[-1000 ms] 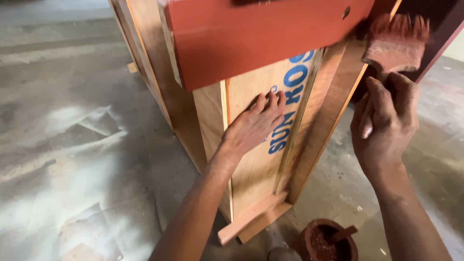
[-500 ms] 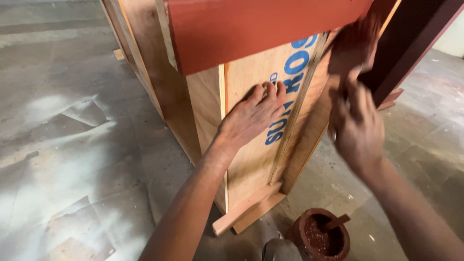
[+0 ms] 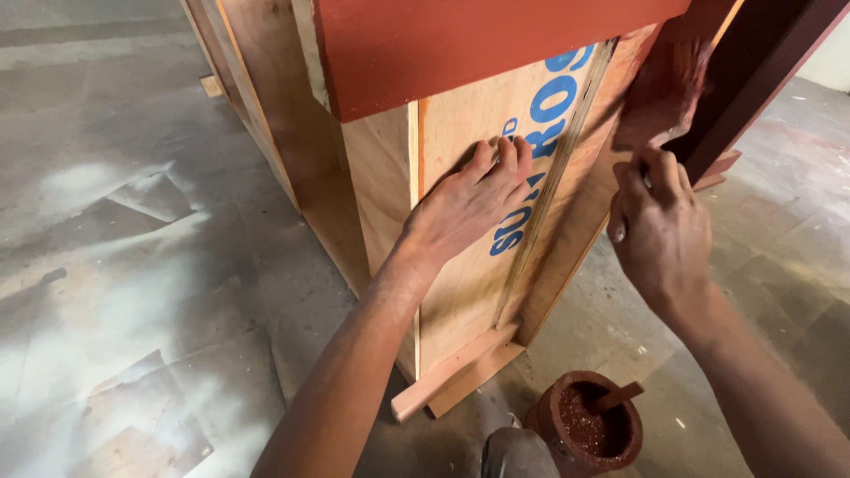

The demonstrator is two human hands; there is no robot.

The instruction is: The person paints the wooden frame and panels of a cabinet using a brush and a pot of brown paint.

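Observation:
My left hand (image 3: 469, 204) lies flat, fingers together, on a plywood panel (image 3: 460, 292) of a wooden cabinet, over blue printed letters. My right hand (image 3: 660, 230) grips the handle of a wide paintbrush (image 3: 664, 93) whose reddish-brown bristles press against the cabinet's right side edge. The cabinet's top band (image 3: 460, 44) is painted reddish brown. A thin wooden strip (image 3: 553, 177) runs down the panel between my two hands.
A round pot of reddish-brown paint (image 3: 586, 429) with a stick in it stands on the concrete floor (image 3: 133, 265) below my right hand. A dark painted beam (image 3: 761, 71) leans at the right. A wooden foot rail (image 3: 452, 376) juts from the cabinet's base.
The brush has moved from beside the cabinet onto its right side edge, and my right hand has shifted left and up with it. My left hand stays flat on the panel.

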